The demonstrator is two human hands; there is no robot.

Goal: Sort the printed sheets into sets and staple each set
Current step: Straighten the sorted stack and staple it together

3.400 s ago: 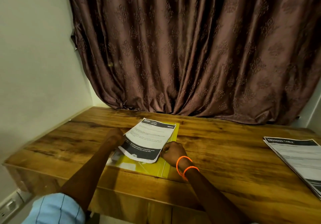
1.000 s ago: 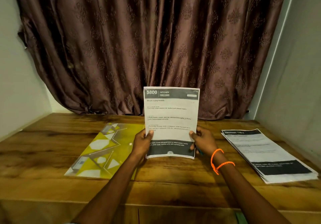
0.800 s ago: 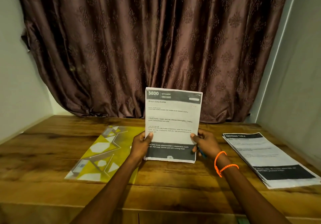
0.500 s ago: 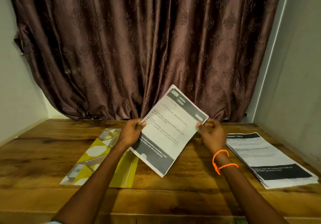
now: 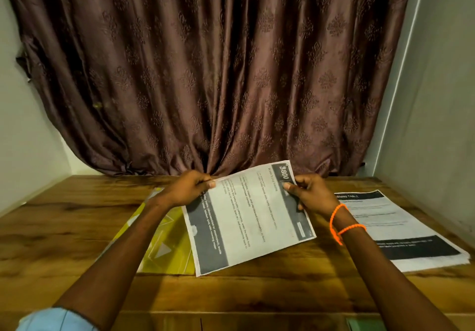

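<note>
Desk [image 5: 77, 230]: yellow folder [image 5: 167, 248] lower centre-left, partly under sheet; paper stack [image 5: 401, 230] right; curtain [image 5: 218, 73] behind. Sheet [image 5: 246, 217] turned sideways, centre frame above desk. Left hand [image 5: 187, 189] and right hand [image 5: 312, 194] fingers pinched on its upper corners.

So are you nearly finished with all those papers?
Not nearly. No finished set shows, and no stapler is in view. Both hands, left and right, hold one printed sheet turned sideways above the table. A whole stack of sheets waits at the right.
</note>
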